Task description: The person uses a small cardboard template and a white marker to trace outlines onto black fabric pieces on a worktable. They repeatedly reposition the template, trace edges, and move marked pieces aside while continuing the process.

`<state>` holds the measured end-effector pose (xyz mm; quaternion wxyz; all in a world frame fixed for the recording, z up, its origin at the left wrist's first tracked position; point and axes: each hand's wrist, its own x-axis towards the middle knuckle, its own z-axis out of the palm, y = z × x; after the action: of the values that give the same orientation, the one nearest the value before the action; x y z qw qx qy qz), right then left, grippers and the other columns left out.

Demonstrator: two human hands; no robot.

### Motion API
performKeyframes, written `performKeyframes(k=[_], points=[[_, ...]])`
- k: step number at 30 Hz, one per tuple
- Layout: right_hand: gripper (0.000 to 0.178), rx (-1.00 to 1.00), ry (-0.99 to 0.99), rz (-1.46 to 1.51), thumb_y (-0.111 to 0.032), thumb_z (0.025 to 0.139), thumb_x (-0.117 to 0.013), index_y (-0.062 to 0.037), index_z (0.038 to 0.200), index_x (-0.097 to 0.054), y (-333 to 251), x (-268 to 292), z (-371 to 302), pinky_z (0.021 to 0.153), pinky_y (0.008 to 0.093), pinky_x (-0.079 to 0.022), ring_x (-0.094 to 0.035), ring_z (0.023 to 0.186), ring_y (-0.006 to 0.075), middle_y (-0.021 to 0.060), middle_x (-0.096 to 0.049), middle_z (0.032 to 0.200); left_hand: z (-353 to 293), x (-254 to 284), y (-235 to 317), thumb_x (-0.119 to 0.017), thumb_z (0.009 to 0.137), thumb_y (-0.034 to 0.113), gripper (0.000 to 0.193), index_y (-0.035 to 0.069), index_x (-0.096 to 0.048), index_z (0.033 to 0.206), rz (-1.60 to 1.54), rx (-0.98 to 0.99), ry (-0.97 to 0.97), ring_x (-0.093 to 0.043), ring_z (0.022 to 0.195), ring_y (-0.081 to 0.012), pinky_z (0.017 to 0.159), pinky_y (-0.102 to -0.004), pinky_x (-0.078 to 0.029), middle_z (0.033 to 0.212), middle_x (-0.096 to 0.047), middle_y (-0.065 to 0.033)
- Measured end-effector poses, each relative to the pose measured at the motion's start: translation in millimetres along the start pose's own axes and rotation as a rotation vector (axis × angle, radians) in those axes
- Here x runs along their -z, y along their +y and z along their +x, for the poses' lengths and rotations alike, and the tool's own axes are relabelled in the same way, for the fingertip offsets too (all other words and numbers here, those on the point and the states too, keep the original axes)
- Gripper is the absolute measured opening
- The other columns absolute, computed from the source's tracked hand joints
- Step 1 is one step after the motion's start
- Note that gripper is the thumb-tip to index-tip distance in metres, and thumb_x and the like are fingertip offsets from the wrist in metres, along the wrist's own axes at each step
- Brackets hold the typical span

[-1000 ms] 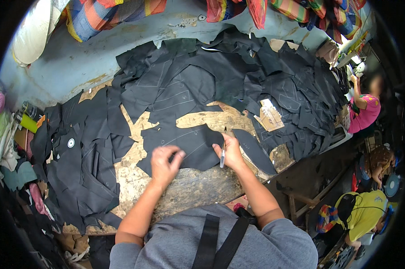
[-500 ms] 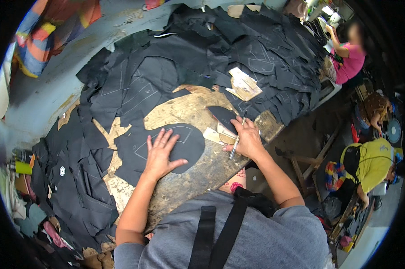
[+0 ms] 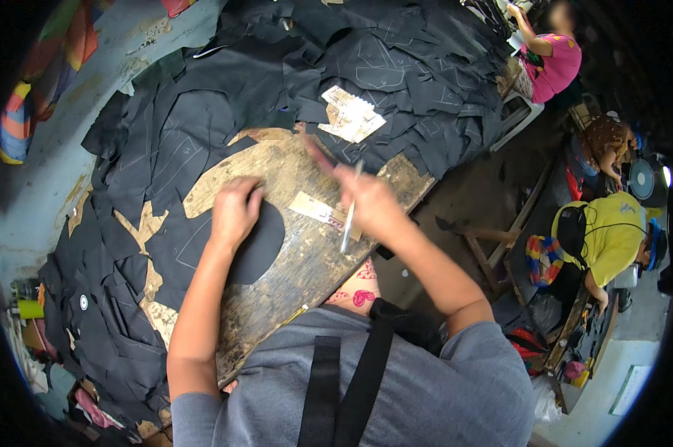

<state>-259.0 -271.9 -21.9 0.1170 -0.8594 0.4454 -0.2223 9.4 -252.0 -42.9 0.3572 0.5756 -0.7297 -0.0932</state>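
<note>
My left hand (image 3: pixel 234 211) rests with curled fingers on a rounded piece of black cloth (image 3: pixel 258 242) lying on the worn wooden table (image 3: pixel 307 261). My right hand (image 3: pixel 366 201) is blurred from motion and holds a thin white marking stick (image 3: pixel 349 216), its tip pointing down toward the table's near edge. A small strip of brown card (image 3: pixel 318 211) lies on the wood between my two hands.
Heaps of chalk-marked black cloth pieces (image 3: pixel 396 82) cover the far and left parts of the table, with a stack of card patterns (image 3: pixel 351 115) on top. Three other people sit at the right, one in pink (image 3: pixel 549 56), one in yellow (image 3: pixel 608 238).
The view has swung left and tilted. My left hand went from flat and spread to curled on the black piece. My right hand with the stick shifted quickly and is now blurred.
</note>
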Motion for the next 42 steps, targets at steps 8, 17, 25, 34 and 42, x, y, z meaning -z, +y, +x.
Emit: performKeyframes(k=[8, 17, 25, 34, 42], points=[[0.028, 0.055, 0.254, -0.111, -0.016, 0.070, -0.068, -0.0054, 0.096, -0.065, -17.8, -53.7, -35.6, 0.087, 0.0503, -0.043, -0.053, 0.102, 0.0432, 0.0177, -0.060, 0.111, 90.2, -89.4, 13.7, -0.051, 0.091, 0.039, 0.060, 0.012, -0.034, 0.142, 0.253, 0.004, -0.300, -0.033, 0.136, -0.0244, 0.105, -0.0655, -0.017, 0.139, -0.047, -0.0088], [0.028, 0.006, 0.251, -0.082, -0.021, 0.070, -0.067, -0.0056, 0.093, -0.063, -17.7, -50.5, -32.7, 0.089, 0.0505, -0.040, -0.052, 0.105, 0.0430, 0.0166, -0.061, 0.114, 56.6, -53.8, 14.6, -0.051, 0.089, 0.050, 0.067, 0.015, -0.032, 0.143, 0.336, 0.223, -0.277, -0.037, 0.132, -0.0283, 0.104, -0.0708, -0.007, 0.125, -0.057, -0.0152], [0.034, -0.096, 0.138, 0.007, -0.032, 0.069, -0.077, -0.0073, 0.090, -0.065, -26.5, -37.9, 25.0, 0.077, 0.0416, -0.040, -0.056, 0.085, 0.0293, 0.0124, -0.065, 0.077, -9.7, -22.5, 22.4, -0.052, 0.092, 0.036, 0.062, 0.008, -0.030, 0.143, 0.002, 0.189, -0.274, -0.035, 0.134, -0.0311, 0.107, -0.0655, -0.011, 0.135, -0.048, -0.0175], [0.025, -0.113, 0.067, -0.048, -0.012, 0.069, -0.069, -0.0119, 0.094, -0.068, -49.5, -80.9, 84.4, 0.077, 0.0430, -0.047, -0.059, 0.089, 0.0315, 0.0134, -0.066, 0.078, -110.4, 44.3, 21.5, -0.065, 0.077, 0.054, 0.080, 0.012, -0.039, 0.140, 0.472, 0.712, -0.216, -0.020, 0.140, -0.0329, 0.102, -0.0711, -0.009, 0.151, -0.027, -0.0117], [0.040, -0.410, -0.333, 0.037, -0.020, 0.059, -0.076, -0.0082, 0.097, -0.069, -21.3, -83.8, 148.4, 0.079, 0.0365, -0.051, -0.066, 0.088, 0.0297, 0.0144, -0.069, 0.092, -181.7, 62.2, 11.1, -0.078, 0.069, 0.038, 0.069, 0.008, -0.053, 0.126, 0.234, 0.599, 0.198, -0.033, 0.133, -0.0354, 0.109, -0.0556, -0.018, 0.137, -0.043, -0.0174]])
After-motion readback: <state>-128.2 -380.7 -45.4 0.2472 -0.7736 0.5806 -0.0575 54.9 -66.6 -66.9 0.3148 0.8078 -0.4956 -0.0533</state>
